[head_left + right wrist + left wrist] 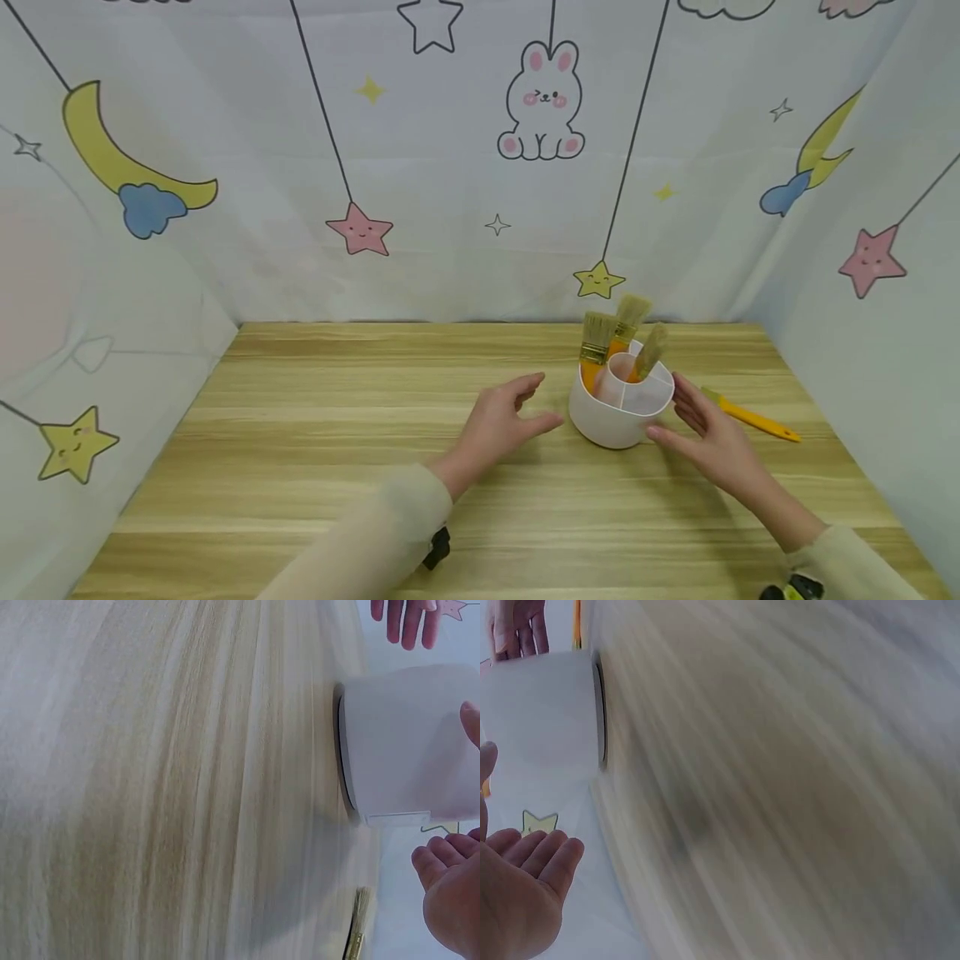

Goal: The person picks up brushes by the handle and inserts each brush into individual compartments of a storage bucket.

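Observation:
A white round divided organizer (611,423) stands on the wooden table, right of centre. Three paintbrushes with pale bristles stand in it: a wide brush (596,335) at the left, another brush (633,310) behind, and a brush (652,348) leaning right. My left hand (497,423) hovers left of the organizer, thumb and fingers spread, a gap between. On the other side my right hand (712,442) is right at the organizer's wall, thumb in front and fingers by the rim. In the right wrist view its fingers (442,855) look relaxed beside the organizer (412,742).
A yellow-orange paintbrush (757,421) lies on the table (337,417) to the right, behind my right hand. A white curtain (450,167) printed with stars, moons and a rabbit hangs along the back and sides of the table.

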